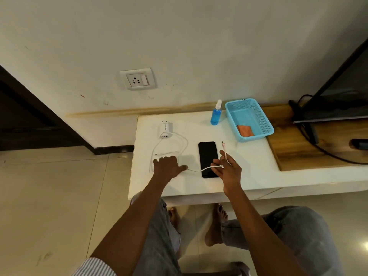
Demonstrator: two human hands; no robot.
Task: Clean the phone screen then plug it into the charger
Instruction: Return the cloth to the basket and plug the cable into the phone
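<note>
A black phone [208,156] lies face up on the white table [249,172]. My right hand [229,170] hovers over the phone's lower right corner and pinches the white charging cable [196,169] near its free end; the plug tip [222,144] sticks up beyond my fingers. My left hand [168,166] rests palm down on the table over the cable's loose coil, fingers spread. The white charger brick [165,130] lies on the table at the back left, cable attached, not in the wall socket [137,79].
A blue spray bottle [216,114] stands at the table's back. Beside it a blue plastic basket [249,118] holds an orange cloth [245,130]. A wooden board [298,144] and a dark screen with black cords lie to the right.
</note>
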